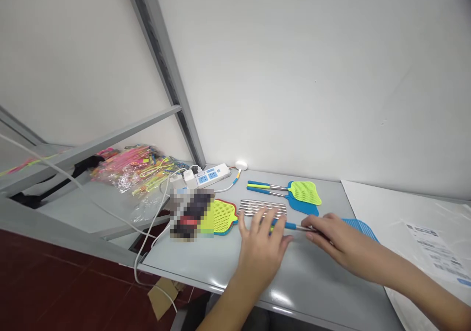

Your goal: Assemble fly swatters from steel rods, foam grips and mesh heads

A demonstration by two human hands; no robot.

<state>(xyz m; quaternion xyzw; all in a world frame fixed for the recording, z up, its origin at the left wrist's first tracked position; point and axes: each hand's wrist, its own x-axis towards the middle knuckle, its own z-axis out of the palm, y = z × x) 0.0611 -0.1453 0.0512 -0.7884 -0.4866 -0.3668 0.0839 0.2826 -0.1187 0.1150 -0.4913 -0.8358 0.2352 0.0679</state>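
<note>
My right hand [331, 235] pinches the metal shaft of a blue fly swatter [362, 229]. Its slotted blue head sticks out to the right behind my wrist, and its blue handle points left toward my other hand. My left hand [262, 242] has its fingers spread at the near side of a row of silver metal rods [263, 206]. The end of the handle lies by its index finger and thumb; whether they touch is unclear. Left of the rods lie yellow-green swatter heads [222, 216] with red and blue ones beneath. Behind, more fly swatters [305, 192] are stacked.
A white power strip [211, 176] with plugs and a cable sits at the back left, beside a blurred dark patch [191, 216]. Bagged colourful strips [136, 169] fill the left shelf. A white package [423, 242] covers the right side; a metal post [169, 71] rises behind.
</note>
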